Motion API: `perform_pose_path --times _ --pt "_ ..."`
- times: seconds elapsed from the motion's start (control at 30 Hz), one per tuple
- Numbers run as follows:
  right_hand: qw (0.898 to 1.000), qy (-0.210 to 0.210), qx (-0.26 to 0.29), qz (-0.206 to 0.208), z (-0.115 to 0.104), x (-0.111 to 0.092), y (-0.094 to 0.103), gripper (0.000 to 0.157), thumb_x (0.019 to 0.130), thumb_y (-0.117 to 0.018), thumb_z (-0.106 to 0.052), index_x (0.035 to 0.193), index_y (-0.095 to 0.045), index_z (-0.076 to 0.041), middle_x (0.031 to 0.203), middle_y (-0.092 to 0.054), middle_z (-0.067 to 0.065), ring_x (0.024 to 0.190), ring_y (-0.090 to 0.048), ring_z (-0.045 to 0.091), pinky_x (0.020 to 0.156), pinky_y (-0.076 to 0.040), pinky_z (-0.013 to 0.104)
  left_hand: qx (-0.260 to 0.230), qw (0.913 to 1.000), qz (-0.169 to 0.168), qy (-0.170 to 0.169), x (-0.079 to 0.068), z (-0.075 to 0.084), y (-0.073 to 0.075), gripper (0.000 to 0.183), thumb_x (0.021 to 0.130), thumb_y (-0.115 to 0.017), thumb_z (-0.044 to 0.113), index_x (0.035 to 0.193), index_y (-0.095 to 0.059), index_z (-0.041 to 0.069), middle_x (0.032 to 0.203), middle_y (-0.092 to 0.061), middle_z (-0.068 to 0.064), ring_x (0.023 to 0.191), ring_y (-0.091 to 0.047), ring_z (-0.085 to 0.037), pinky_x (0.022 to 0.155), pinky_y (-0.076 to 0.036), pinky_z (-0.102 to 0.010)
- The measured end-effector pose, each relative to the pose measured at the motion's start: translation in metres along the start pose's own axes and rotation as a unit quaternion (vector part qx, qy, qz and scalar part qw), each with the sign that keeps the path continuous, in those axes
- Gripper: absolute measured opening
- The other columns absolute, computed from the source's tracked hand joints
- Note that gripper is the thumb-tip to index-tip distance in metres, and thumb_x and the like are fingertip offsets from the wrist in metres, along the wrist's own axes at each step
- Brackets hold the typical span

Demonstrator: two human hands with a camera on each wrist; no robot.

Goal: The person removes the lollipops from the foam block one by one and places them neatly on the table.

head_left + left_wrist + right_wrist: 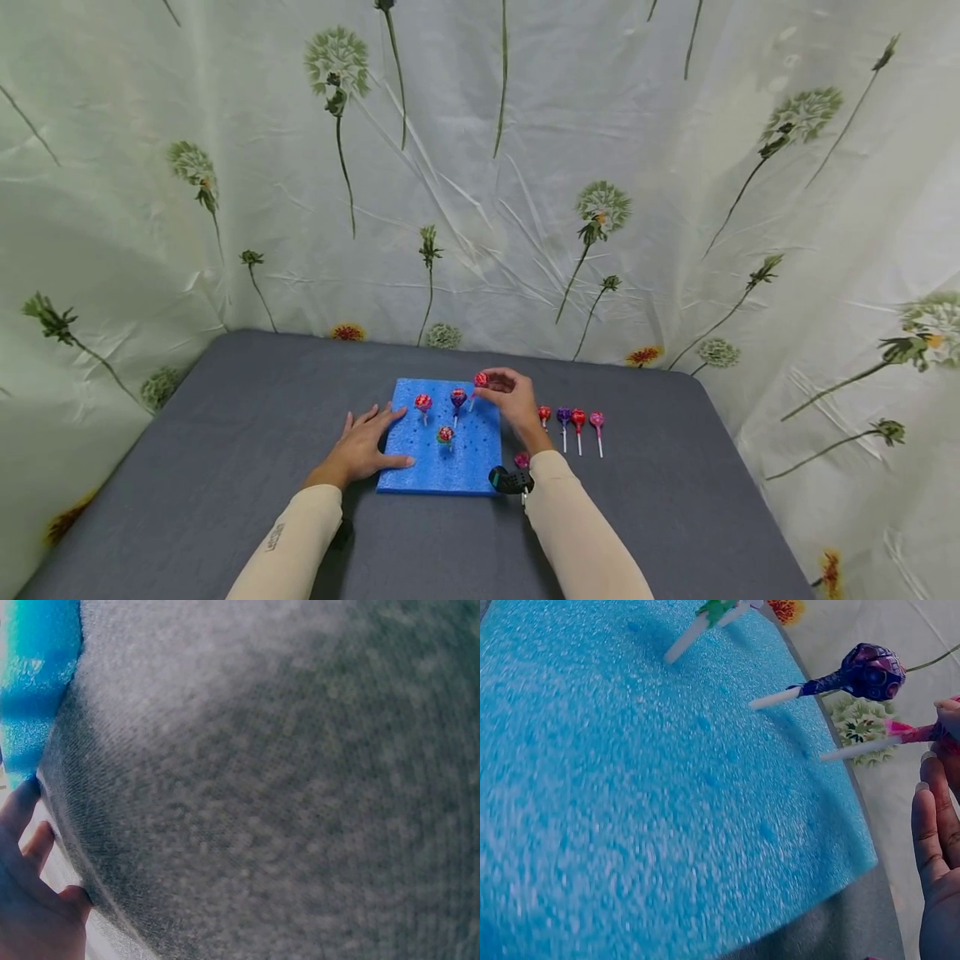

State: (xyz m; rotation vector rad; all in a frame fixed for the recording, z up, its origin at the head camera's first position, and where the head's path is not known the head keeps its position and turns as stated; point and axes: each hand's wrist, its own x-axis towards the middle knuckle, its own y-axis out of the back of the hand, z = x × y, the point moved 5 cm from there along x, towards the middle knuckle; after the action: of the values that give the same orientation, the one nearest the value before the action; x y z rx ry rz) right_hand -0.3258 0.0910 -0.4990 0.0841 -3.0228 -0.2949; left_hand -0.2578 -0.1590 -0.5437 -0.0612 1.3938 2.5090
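A blue foam board [420, 475] dotted with small holes lies on the table. Three lollipops stand in it: a red one [423, 402], a purple one [458, 398] and a red and green one [446, 434]. My right hand [516, 404] pinches a pinkish-red lollipop [481, 380] by its head above the board's far right corner. Its white stick points down at the foam; whether the tip is in a hole I cannot tell. With fingers spread, my left hand [360, 448] rests against the board's left edge, its thumb on top.
To the right of the board several lollipops lie in a row, among them a purple one [564, 417] and a pink one [597, 420]. Another pink lollipop [522, 459] is partly hidden by my right wrist. A flowered curtain [480, 275] hangs behind the grey table [660, 500].
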Motion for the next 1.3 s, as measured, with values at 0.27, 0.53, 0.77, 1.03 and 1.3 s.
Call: perform_pose_path --times 0.27,0.53,0.77,1.03,1.3 --pt "1.000 0.012 0.006 -0.015 0.000 -0.007 0.012 0.029 0.080 -0.077 -0.002 0.107 -0.068 0.002 0.097 -0.070 0.011 0.084 -0.064 0.012 0.073 -0.053 0.023 -0.002 1.0000 -0.002 0.002 -0.001 0.001 0.001 0.098 0.072 -0.074 0.061 0.149 -0.038 0.013 0.154 -0.028 -0.023 0.142 -0.017 -0.046 0.111 0.002 -0.066" --pt "1.000 -0.003 -0.018 -0.021 0.003 -0.019 0.026 0.029 0.083 -0.076 -0.007 0.109 -0.068 0.001 0.100 -0.068 0.011 0.087 -0.062 0.014 0.078 -0.051 0.026 0.002 1.0000 -0.005 0.004 0.000 0.002 0.001 0.098 0.072 -0.073 0.062 0.149 -0.038 0.013 0.154 -0.028 -0.023 0.142 -0.016 -0.047 0.111 0.001 -0.066" --pt "0.998 -0.031 -0.040 -0.031 -0.016 -0.038 0.034 0.028 0.085 -0.073 -0.005 0.111 -0.066 0.005 0.106 -0.066 0.017 0.094 -0.062 0.020 0.086 -0.051 0.035 0.001 1.0000 -0.003 0.003 -0.001 0.003 0.001 0.098 0.072 -0.074 0.062 0.149 -0.038 0.012 0.154 -0.027 -0.024 0.142 -0.016 -0.047 0.110 0.001 -0.067" --pt "0.998 -0.027 -0.051 -0.024 0.009 -0.040 0.043 0.029 0.085 -0.075 -0.015 0.110 -0.068 -0.002 0.101 -0.068 0.008 0.092 -0.062 0.020 0.084 -0.051 0.032 -0.005 1.0000 0.001 -0.005 -0.004 0.004 0.002 0.097 0.073 -0.074 0.060 0.148 -0.038 0.011 0.153 -0.028 -0.024 0.141 -0.017 -0.047 0.110 0.001 -0.067" --pt "0.997 -0.027 -0.069 -0.021 0.015 -0.051 0.056 0.026 0.084 -0.076 -0.020 0.105 -0.072 -0.006 0.098 -0.069 0.005 0.089 -0.060 0.018 0.080 -0.049 0.027 -0.007 0.9999 0.004 -0.009 -0.004 0.004 0.003 0.097 0.073 -0.074 0.061 0.148 -0.038 0.011 0.153 -0.028 -0.024 0.141 -0.017 -0.048 0.110 0.001 -0.067"
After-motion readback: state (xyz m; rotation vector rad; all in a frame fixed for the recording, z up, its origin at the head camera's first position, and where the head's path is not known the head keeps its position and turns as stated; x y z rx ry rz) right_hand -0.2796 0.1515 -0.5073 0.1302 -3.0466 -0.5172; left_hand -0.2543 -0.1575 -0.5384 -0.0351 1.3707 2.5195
